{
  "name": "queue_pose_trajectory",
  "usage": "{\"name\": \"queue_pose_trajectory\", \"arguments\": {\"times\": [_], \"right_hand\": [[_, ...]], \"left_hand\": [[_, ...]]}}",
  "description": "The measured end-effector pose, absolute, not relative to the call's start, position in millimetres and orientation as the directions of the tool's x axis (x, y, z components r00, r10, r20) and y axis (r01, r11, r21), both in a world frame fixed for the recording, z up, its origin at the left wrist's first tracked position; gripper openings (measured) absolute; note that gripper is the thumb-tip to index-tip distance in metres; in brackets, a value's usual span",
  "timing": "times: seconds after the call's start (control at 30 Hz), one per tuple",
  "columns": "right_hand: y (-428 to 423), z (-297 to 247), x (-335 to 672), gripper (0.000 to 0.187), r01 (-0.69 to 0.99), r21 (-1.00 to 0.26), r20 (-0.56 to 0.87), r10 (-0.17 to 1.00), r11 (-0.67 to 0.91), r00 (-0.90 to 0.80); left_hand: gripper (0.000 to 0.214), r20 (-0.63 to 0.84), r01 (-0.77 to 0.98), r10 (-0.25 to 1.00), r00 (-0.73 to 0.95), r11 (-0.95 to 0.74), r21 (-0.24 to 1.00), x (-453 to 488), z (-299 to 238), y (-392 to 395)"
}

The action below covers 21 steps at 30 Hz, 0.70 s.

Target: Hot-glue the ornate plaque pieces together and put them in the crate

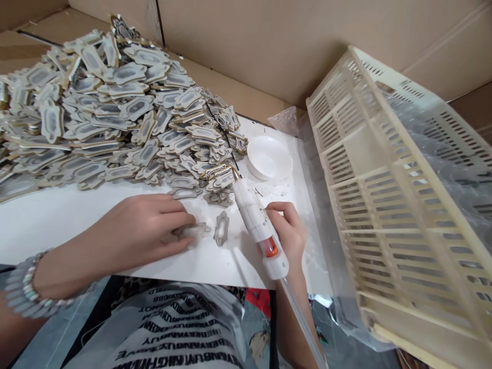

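Observation:
Low over the white table top, my left hand point(154, 225) pinches a small grey frame-shaped piece point(202, 229), blurred and partly covered by the fingers. A similar piece point(221, 228) lies flat just right of it, touched by neither hand. My right hand point(289, 230) is closed around a white hot glue gun point(251, 212) with an orange-red part. Its metal nozzle points up and left toward the pile, and a clear glue stick point(302, 318) runs out of its back end. The fingers behind the gun are partly hidden.
A large pile of grey and gold frame-shaped pieces point(126, 107) covers the back left. A white bowl point(270, 158) stands behind the glue gun. At the right, a cream plastic crate point(365, 159) is tilted, with clear plastic in it. Cardboard walls point(246, 46) close off the back.

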State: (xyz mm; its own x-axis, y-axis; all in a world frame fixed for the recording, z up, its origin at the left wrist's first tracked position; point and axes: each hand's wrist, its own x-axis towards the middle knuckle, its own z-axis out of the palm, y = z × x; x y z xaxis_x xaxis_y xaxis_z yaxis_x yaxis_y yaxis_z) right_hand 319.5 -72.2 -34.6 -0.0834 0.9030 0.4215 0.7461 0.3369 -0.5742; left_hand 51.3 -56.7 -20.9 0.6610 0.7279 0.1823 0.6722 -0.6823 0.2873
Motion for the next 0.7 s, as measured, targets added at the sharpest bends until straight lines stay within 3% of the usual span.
{"name": "queue_pose_trajectory", "arguments": {"times": [0.1,0.2,0.53,0.7], "right_hand": [[-72,-35,320,0.023,0.754,-0.561,0.431,0.898,0.342,-0.086],[-71,-36,321,0.024,0.756,-0.542,0.451,0.886,0.366,-0.105],[-68,-38,329,0.023,0.814,-0.425,0.484,0.860,0.395,-0.165],[-67,-42,327,0.023,0.756,-0.508,0.531,0.841,0.413,-0.102]], "left_hand": [[0.033,0.095,0.745,0.792,0.603,-0.602,0.287,50,-35,-71],[0.034,0.106,0.769,0.824,0.557,-0.560,0.309,50,-43,-81],[0.023,0.335,0.712,0.840,0.427,-0.541,0.448,50,-42,-106],[0.030,0.241,0.717,0.855,0.459,-0.516,0.469,45,-49,-117]]}}
